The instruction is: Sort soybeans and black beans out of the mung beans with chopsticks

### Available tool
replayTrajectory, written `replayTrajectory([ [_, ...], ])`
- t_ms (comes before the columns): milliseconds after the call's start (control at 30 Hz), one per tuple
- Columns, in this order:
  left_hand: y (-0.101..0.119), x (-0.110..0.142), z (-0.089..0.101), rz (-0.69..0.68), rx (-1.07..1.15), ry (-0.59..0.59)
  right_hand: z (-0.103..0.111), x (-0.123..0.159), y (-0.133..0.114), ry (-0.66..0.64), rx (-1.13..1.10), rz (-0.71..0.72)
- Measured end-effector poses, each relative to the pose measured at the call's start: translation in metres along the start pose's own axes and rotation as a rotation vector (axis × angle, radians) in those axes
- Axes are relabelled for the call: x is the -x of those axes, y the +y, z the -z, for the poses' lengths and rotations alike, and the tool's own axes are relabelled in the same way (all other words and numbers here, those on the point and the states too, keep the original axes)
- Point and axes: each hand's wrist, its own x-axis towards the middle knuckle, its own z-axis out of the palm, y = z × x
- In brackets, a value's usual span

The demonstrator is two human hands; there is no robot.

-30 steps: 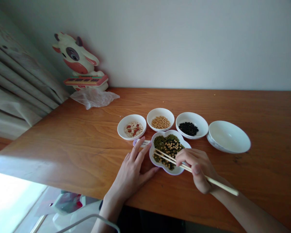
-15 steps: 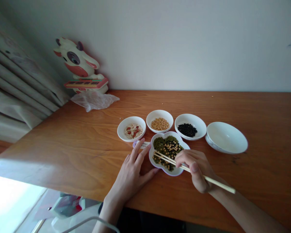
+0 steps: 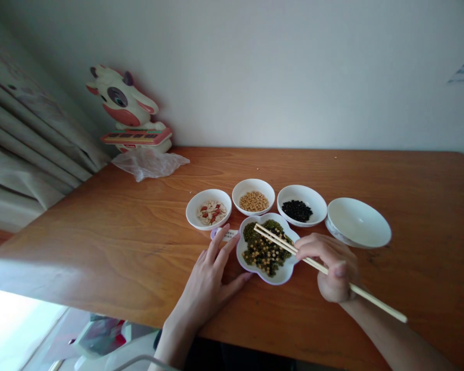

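A white flower-shaped dish [image 3: 288, 272] with a lilac rim holds green beans, black beans and yellow soybeans mixed together. My left hand [image 3: 209, 283] lies on the table at the dish's left side, fingers spread, the thumb and index finger close to the rim. Under its fingertips is a small white-and-purple label tag [image 3: 229, 235]. In my right hand [image 3: 336, 265] is a pair of light wooden chopsticks [image 3: 313, 264], pointing left over the dish. Their tips are close together above the green beans; I cannot make out anything between them.
Behind the dish stand white bowls: one with pale and reddish seeds [image 3: 211, 212], one with soybeans [image 3: 254, 201], one with black beans [image 3: 297, 211], and a larger empty bowl [image 3: 359, 222] at right. A plastic bag [image 3: 150, 163] and cow toy keyboard [image 3: 137, 136] sit back left.
My right hand has moved to the right, and the chopstick tips have risen from the left part of the mixed beans. My left hand stays beside the dish. The view has shifted slightly.
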Motion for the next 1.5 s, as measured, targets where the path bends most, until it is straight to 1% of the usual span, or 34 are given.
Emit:
replayTrajectory([
  [100, 0.000, 0.000, -0.001, 0.008, 0.001, -0.001, 0.003, -0.003, 0.007, 0.105, 0.069, 0.035],
  [200, -0.001, 0.000, -0.002, 0.014, 0.007, 0.014, 0.004, -0.005, 0.014, 0.156, 0.124, 0.040],
  [333, -0.004, 0.001, -0.004, -0.001, 0.002, 0.036, 0.005, -0.005, 0.019, 0.095, 0.190, 0.020],
  [467, -0.006, 0.002, -0.006, -0.005, -0.011, 0.044, 0.007, -0.003, 0.020, 0.045, 0.215, -0.013],
  [567, -0.007, 0.003, -0.008, 0.002, -0.016, 0.041, 0.007, -0.003, 0.020, 0.042, 0.201, -0.028],
  [733, -0.006, 0.003, -0.008, -0.001, -0.015, 0.038, 0.007, 0.002, 0.022, 0.063, 0.168, -0.017],
  [800, -0.006, 0.002, -0.007, -0.005, -0.014, 0.045, 0.006, 0.004, 0.021, 0.052, 0.151, -0.012],
  [900, -0.006, 0.002, -0.006, -0.013, -0.008, 0.058, 0.005, 0.003, 0.016, -0.002, 0.122, 0.018],
  [1000, -0.005, 0.002, -0.005, -0.008, -0.002, 0.046, 0.002, -0.002, 0.007, -0.104, 0.058, 0.033],
  [1133, -0.004, 0.003, -0.004, -0.004, 0.000, 0.036, -0.005, -0.006, -0.003, -0.215, 0.021, -0.016],
  [1267, -0.003, 0.001, -0.004, -0.005, 0.004, 0.039, -0.010, -0.007, -0.006, -0.224, 0.010, -0.071],
  [1500, -0.004, 0.001, -0.004, 0.001, 0.013, 0.034, -0.010, -0.004, -0.005, -0.244, -0.002, -0.143],
])
